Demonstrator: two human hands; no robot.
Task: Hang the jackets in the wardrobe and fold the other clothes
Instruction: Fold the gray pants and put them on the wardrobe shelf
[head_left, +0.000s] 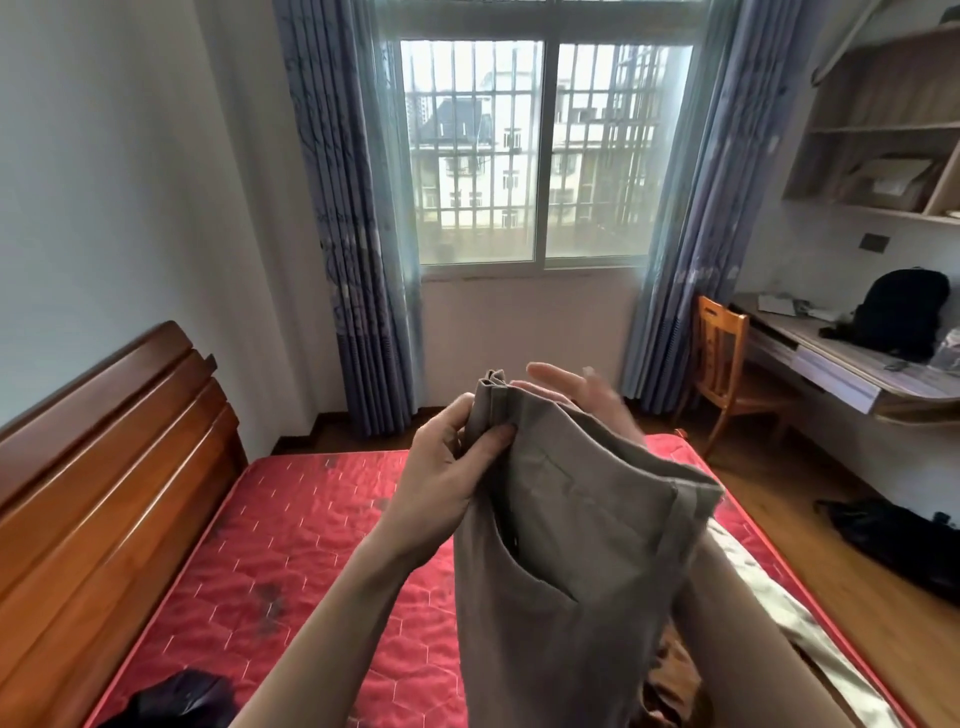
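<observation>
Two bare hands hold up grey-brown trousers (571, 545) over a red mattress (291, 545).

Nearest the camera, a dark garment (176, 699) lies on the mattress at the lower left, and the trouser legs hang down between the forearms. Left hand (441, 467) pinches the bunched waistband, thumb in front and fingers curled behind the cloth. Right hand (576, 389) is behind the waistband's far side, blurred, its fingers straight and spread; whether it touches the cloth cannot be told. A wooden headboard (104, 467) runs along the left. Another dark garment (893, 535) lies on the wood floor at the right. Farther off, a wooden chair (722, 364) stands by a desk (831, 374) carrying a black backpack (904, 312). Blue curtains (343, 234) frame a barred window (545, 156) at the far wall.
</observation>
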